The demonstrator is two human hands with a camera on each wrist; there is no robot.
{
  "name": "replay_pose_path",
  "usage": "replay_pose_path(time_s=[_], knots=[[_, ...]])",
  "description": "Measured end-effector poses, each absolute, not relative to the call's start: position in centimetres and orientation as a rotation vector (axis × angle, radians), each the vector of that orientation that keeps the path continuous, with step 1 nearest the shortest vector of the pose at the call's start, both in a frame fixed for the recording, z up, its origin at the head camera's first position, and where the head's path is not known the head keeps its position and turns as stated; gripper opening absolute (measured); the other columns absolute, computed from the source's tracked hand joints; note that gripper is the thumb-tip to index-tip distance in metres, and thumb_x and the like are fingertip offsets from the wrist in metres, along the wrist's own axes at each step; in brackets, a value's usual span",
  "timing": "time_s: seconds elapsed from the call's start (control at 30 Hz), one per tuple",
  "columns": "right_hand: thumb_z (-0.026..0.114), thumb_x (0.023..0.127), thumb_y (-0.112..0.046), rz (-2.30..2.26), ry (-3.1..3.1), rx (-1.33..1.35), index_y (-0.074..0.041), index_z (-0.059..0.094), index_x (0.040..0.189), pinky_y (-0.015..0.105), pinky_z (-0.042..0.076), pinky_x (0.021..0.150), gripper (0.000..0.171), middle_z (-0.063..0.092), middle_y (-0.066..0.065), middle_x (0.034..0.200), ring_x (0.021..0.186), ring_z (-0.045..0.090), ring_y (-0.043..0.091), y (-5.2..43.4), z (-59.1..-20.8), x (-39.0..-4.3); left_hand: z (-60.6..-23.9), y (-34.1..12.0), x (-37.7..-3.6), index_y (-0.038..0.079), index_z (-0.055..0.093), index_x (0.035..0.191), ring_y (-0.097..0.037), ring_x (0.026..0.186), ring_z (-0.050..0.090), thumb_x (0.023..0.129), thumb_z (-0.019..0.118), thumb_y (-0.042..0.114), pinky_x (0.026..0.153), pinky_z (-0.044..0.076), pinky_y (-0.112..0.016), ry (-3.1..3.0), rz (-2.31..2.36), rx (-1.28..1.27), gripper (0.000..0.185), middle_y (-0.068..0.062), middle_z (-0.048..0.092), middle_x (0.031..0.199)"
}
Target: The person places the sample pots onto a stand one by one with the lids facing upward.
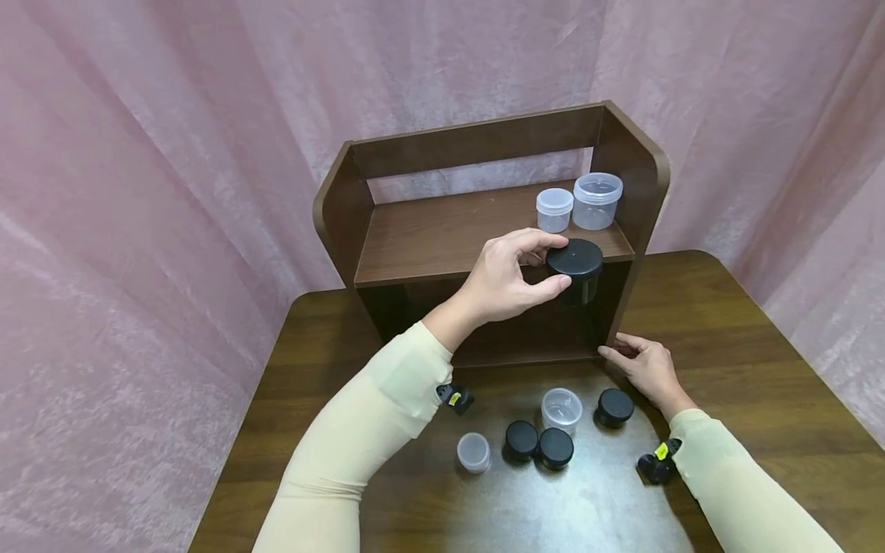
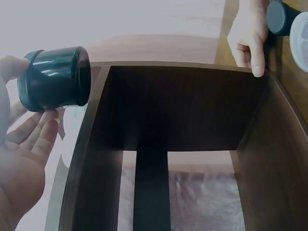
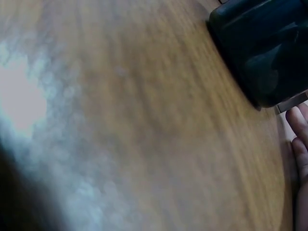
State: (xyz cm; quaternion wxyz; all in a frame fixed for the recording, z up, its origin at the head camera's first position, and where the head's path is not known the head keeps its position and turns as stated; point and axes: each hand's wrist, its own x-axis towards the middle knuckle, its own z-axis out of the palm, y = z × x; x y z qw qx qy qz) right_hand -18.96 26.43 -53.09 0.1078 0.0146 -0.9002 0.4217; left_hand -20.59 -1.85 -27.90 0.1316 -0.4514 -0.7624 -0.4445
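Observation:
My left hand [image 1: 508, 280] holds a small black screw-top jar [image 1: 575, 259] upright between thumb and fingers, in front of the upper board of a brown wooden desk shelf [image 1: 442, 234]. In the left wrist view the same jar [image 2: 55, 78] shows glossy dark walls. On that upper board, at its right end, stand a small clear lidded jar [image 1: 554, 210] and a larger clear jar [image 1: 598, 201]. My right hand [image 1: 646, 369] rests at the lower front edge of the shelf's right side, its thumb touching the edge. A black jar [image 1: 614, 408] stands near it on the table.
On the brown wooden table [image 1: 705, 322], before the shelf, stand two black jars, one left [image 1: 522, 441] and one right [image 1: 556, 448], a clear jar [image 1: 561, 409] behind them, and a small clear jar [image 1: 473, 452]. Pink curtains [image 1: 173, 192] hang behind.

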Motion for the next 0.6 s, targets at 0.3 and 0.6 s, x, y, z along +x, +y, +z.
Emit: replay_pose_path(time_s=[0.3, 0.6], knots=[[0.071, 0.085, -0.043, 1.265, -2.648, 0.018, -0.002, 0.066, 0.121, 0.018, 0.049, 0.071, 0.056, 0.071, 0.014, 0.104, 0.095, 0.065, 0.029, 26.2, -53.3, -18.7, -27.3, -0.9, -21.5, 0.003, 0.066, 0.113, -0.009, 0.081, 0.061, 0.079, 0.075, 0.014, 0.076, 0.053, -0.018, -2.241, -1.289, -1.255, 0.037, -0.005, 0.066, 0.1], [0.069, 0.085, -0.047, 1.295, -2.668, 0.006, -0.001, 0.064, 0.124, 0.029, 0.052, 0.075, 0.06, 0.07, 0.015, 0.107, 0.098, 0.065, 0.03, 26.1, -53.0, -18.5, -26.2, 0.2, -22.2, 0.004, 0.067, 0.116, -0.012, 0.084, 0.062, 0.08, 0.075, 0.019, 0.079, 0.049, -0.015, -2.333, -1.257, -1.185, 0.04, -0.005, 0.066, 0.097]])
